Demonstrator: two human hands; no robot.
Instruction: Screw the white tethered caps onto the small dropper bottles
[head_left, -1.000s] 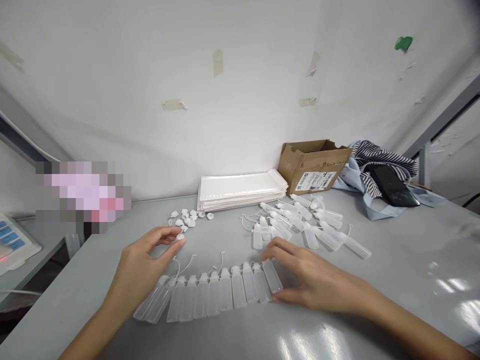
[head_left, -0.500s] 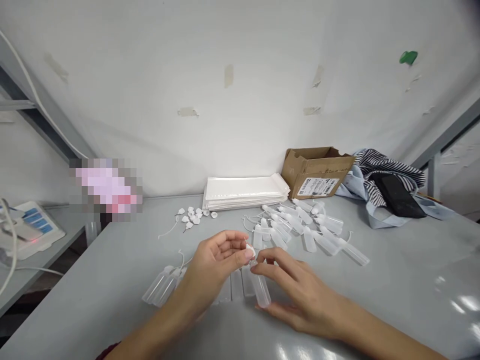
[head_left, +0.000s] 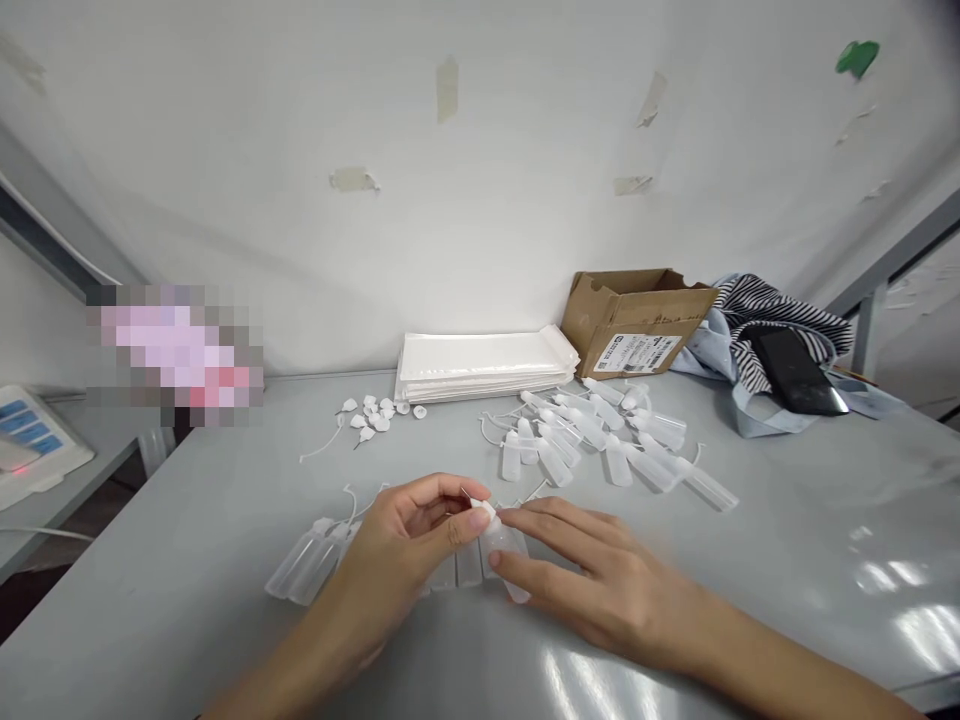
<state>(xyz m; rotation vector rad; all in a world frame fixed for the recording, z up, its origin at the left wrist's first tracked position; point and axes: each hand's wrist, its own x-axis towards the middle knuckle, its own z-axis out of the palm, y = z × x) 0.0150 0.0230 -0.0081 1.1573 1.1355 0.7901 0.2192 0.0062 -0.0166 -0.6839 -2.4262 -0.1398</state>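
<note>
Translucent plastic bottles (head_left: 649, 466), glossy tabletop (head_left: 630, 540), matt cardboard box (head_left: 592, 325)

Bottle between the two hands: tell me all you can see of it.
The bottle is slim and translucent whitish, plastic by its look. It slants, neck up and left, base nearer the person. At its neck the left hand pinches a white cap with a thin needle; whether that is seated cannot be told. The right hand holds the body, fingers hiding part.
</note>
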